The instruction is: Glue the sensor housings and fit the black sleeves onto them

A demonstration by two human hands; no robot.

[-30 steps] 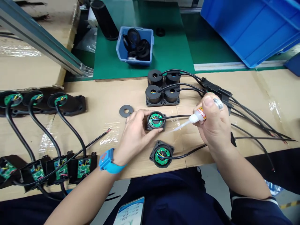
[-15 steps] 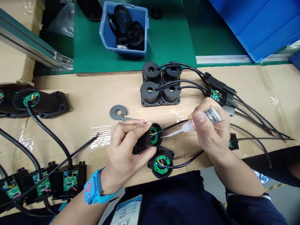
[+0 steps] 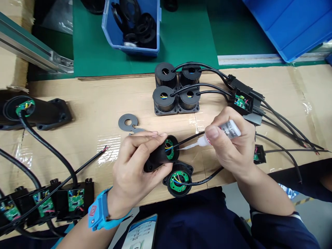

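Since a second ago, left hand (image 3: 137,162) has lifted the black cylindrical housing with a green circuit board inside (image 3: 163,154) off the cardboard and tipped it on its side, open end facing right; right hand (image 3: 230,145) has brought the nozzle right to the rim. Largest to smallest: tan cardboard-covered bench (image 3: 98,103) spans the view, green mat (image 3: 181,38) behind it, big blue plastic crate (image 3: 290,24) top right. Small blue plastic bin of black ring parts (image 3: 131,24) sits on the mat. Block of four black cylindrical housings with cables (image 3: 177,88) stands just behind the hands. Row of black modules with green boards (image 3: 46,204) lies lower left. Left hand fingers are curled around the tilted housing, thumb under, fingertips on top, holding it just above the bench. Second black flanged housing with a green board (image 3: 178,178) lies flat just below it, close to touching. Right hand pinches a small white glue bottle with a red label (image 3: 223,133), thumb on top; its clear nozzle tip meets the held housing's open end by the coloured wires. Flat grey washer with a centre hole (image 3: 128,122) lies just left of the left fingertips. Blue wristband (image 3: 100,211) on left wrist.
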